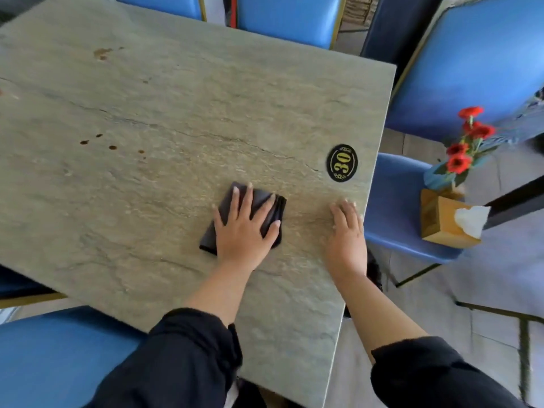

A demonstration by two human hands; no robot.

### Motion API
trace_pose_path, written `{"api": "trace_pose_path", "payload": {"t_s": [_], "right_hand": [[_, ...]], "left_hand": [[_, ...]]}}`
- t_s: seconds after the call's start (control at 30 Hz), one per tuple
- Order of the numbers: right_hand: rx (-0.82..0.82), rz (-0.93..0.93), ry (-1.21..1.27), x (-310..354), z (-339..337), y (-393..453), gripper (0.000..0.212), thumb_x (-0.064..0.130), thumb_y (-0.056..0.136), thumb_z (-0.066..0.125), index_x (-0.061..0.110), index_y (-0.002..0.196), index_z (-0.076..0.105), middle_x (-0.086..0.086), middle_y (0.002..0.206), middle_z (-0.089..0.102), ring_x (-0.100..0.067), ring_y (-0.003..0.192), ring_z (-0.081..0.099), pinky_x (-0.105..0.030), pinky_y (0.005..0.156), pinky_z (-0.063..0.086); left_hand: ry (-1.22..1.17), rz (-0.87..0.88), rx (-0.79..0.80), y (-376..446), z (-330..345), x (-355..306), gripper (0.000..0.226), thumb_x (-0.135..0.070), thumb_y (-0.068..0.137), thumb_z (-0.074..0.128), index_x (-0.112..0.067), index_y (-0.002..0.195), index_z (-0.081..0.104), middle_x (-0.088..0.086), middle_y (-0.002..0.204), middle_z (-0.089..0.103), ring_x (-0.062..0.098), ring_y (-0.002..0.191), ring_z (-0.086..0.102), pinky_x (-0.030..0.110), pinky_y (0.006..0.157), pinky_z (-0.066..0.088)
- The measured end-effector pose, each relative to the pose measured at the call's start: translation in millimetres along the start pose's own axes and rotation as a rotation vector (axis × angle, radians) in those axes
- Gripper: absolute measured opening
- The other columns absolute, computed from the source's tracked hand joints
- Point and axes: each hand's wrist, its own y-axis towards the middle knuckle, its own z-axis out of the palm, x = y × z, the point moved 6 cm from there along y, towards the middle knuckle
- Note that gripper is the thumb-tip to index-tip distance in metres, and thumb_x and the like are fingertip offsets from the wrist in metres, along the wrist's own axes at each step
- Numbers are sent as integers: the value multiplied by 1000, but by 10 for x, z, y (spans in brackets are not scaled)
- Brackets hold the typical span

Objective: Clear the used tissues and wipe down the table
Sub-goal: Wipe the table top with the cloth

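The table (176, 113) in front of me has a grey-green, stone-look top with darker veins running across it. A few small brown spots (112, 147) sit toward my left, and a larger brown smear (101, 53) lies farther off near the far left part of the top. Blue padded chairs with gold-coloured frames ring the table: two at the far edge (288, 16), one close on my left (59, 357), and one just past the right edge (403, 207). On that right-hand chair seat stands a wooden tissue box (441, 222) with a white tissue (471, 220) poking out of its side, and behind it a blue vase of red flowers (462, 151). The floor below is pale.

Near the right edge of the tabletop is a black oval plaque (342, 163) with gold scrollwork; it reads "30".

My left hand (244, 228) lies flat with fingers spread on a folded dark cloth (265, 201), pressing it to the tabletop near the middle of the near half. The cloth is folded into several layers and shows beyond my fingertips and at both sides of my palm. My right hand (347, 231) rests palm down on the bare top beside the right edge, fingers straight and holding nothing. Both forearms come out of dark sleeves (182, 357).
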Motion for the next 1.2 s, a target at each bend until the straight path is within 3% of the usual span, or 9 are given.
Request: {"api": "trace_pose_path", "payload": {"t_s": [0.2, 0.43, 0.6, 0.7, 0.77, 0.8, 0.9, 0.97, 1.2], "right_hand": [[-59, -20, 10, -81, 55, 25, 61, -14, 81, 43, 4, 139, 43, -10, 153, 32, -23, 147, 13, -39, 121, 15], [-63, -45, 60, -125, 43, 32, 53, -12, 87, 41, 4, 138, 44, -9, 152, 34, -22, 147, 16, -39, 120, 17], [-50, -23, 83, -13, -64, -58, 53, -12, 84, 41, 4, 134, 50, -11, 149, 39, -25, 146, 20, -40, 121, 5], [-59, -182, 165, 456, -65, -364, 43, -8, 80, 46, 0, 120, 63, -16, 128, 54, -34, 124, 44, -47, 115, 26], [41, -294, 150, 748, 118, -610, 39, 2, 85, 48, 1, 122, 62, -17, 126, 54, -34, 120, 45, -49, 105, 38], [92, -311, 70, 822, 233, -688, 41, 13, 91, 49, 5, 130, 56, -17, 135, 49, -35, 128, 40, -51, 109, 34], [277, -234, -292, 854, 567, -779, 62, 48, 100, 27, 22, 154, 11, -10, 161, 3, -31, 148, -3, -49, 119, -5], [317, -230, -416, 933, 679, -789, 64, 55, 98, 14, 27, 153, -5, -6, 161, -13, -32, 146, -16, -52, 118, -9], [434, -467, -410, 1736, 1159, -1479, 66, 63, 93, 18, 37, 152, 3, 0, 161, -12, -34, 145, -21, -58, 115, -7]], "left_hand": [[1, 184, 16, 746, 64, -676, 56, -64, 92, 21, -49, 147, 18, -3, 162, 6, 26, 149, 1, 64, 113, 6], [6, 242, -69, -309, 114, -572, 55, -61, 94, 27, -48, 146, 21, -2, 162, 8, 24, 149, 5, 60, 114, 11], [-139, 224, 45, -744, 72, -551, 55, -63, 92, 27, -50, 145, 24, -8, 161, 12, 18, 149, 5, 57, 117, 8], [-520, 82, 56, -529, -224, -187, 56, -58, 94, 29, -42, 147, 27, -5, 153, 36, 16, 144, 26, 49, 116, 21], [-412, -53, -14, -415, -364, 243, 52, -50, 98, 29, -38, 149, 25, -1, 156, 31, 19, 146, 21, 48, 119, 12], [-330, -120, 20, -384, -367, 462, 51, -47, 100, 27, -37, 150, 22, -2, 160, 21, 19, 148, 12, 49, 119, 4], [-188, -248, 301, -451, -222, 1026, 53, -51, 100, 12, -41, 151, 4, -11, 160, -13, 21, 148, -12, 53, 116, -8], [-218, -243, 416, -541, -113, 1211, 52, -53, 99, 4, -46, 148, -8, -15, 156, -25, 20, 145, -25, 55, 115, -14], [-425, -205, 419, -577, -9, 1327, 52, -62, 94, -1, -53, 145, -9, -23, 153, -29, 8, 138, -35, 48, 110, -27]]}}
